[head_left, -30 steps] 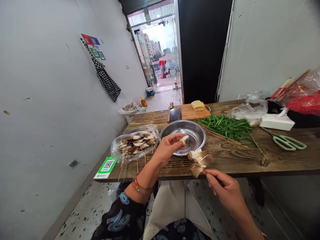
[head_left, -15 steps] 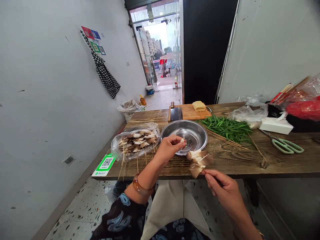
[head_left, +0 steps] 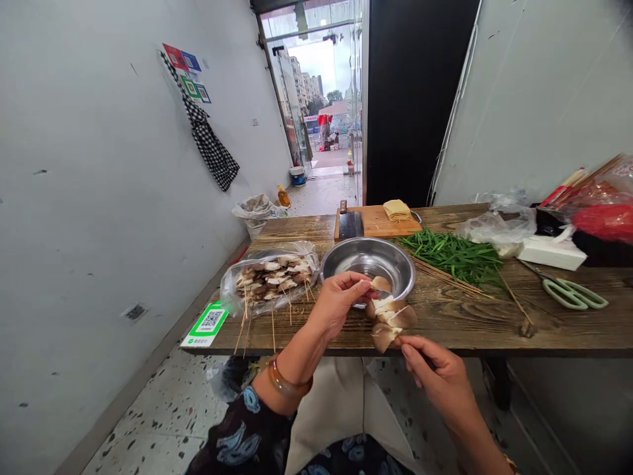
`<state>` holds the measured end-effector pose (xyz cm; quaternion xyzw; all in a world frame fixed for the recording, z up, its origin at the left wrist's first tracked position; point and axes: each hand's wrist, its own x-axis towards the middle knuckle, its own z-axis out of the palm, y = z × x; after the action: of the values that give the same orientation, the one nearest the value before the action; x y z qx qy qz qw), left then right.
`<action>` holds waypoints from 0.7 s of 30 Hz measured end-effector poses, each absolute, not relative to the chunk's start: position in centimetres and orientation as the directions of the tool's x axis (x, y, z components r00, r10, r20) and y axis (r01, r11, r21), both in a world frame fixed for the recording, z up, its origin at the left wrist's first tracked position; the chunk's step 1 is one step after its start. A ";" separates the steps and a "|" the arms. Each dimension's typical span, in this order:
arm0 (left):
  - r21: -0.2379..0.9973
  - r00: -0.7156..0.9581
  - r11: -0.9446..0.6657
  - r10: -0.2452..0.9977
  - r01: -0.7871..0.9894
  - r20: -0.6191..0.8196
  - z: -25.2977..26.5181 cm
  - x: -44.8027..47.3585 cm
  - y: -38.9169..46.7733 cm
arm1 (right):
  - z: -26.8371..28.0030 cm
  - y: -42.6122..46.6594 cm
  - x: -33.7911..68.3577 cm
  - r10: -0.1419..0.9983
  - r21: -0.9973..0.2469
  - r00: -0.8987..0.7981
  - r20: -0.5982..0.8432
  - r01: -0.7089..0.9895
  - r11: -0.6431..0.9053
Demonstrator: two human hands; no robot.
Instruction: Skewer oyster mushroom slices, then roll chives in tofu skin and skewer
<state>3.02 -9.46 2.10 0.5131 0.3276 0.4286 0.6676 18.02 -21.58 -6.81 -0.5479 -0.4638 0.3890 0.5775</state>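
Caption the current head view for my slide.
Left hand holds a mushroom piece close to the mushroom stack held by the right hand, near a metal bowl.

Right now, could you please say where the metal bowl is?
In the head view, the bowl sits near the centre, beyond the left hand, between the bagged mushrooms and the greens.

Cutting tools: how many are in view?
2: the cleaver lying on the left part of the cutting board, and the green-handled scissors on the table, near the white packet. Bags could hide others.
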 end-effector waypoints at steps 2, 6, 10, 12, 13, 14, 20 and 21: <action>0.969 0.418 0.091 0.908 -0.230 0.014 2.0 2.8 -9.5 | -6.7 -21.6 18.1 0.956 -0.995 0.275 0.097 0.057 0.084; 0.975 0.357 0.046 0.933 -0.216 0.036 2.0 2.6 -9.6 | -6.5 -21.6 18.1 0.959 -0.995 0.266 0.094 0.064 0.080; 0.971 0.311 0.035 0.950 -0.238 0.042 1.9 2.7 -9.7 | -6.5 -21.5 17.9 0.961 -0.993 0.250 0.114 0.067 0.100; 0.971 0.307 0.025 0.950 -0.238 0.051 1.9 2.6 -9.7 | -6.5 -21.6 17.9 0.961 -0.992 0.249 0.116 0.075 0.100; 0.972 0.305 0.018 0.951 -0.235 0.056 1.9 2.6 -9.7 | -6.5 -21.6 17.8 0.962 -0.992 0.248 0.117 0.082 0.099; 0.973 0.303 0.012 0.951 -0.232 0.060 1.9 2.6 -9.7 | -6.5 -21.6 17.8 0.962 -0.991 0.245 0.117 0.090 0.098; 0.972 0.298 -0.005 0.952 -0.236 0.077 1.9 2.4 -9.9 | -6.3 -21.7 17.6 0.961 -0.987 0.245 0.130 0.129 0.101; 0.973 0.300 -0.010 0.950 -0.229 0.080 1.9 2.4 -9.9 | -6.3 -21.6 17.6 0.960 -0.987 0.249 0.125 0.130 0.095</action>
<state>2.35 -9.91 1.90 0.5235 0.3447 0.4807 0.6132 17.59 -21.63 -6.27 -0.5603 -0.4867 0.3725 0.5572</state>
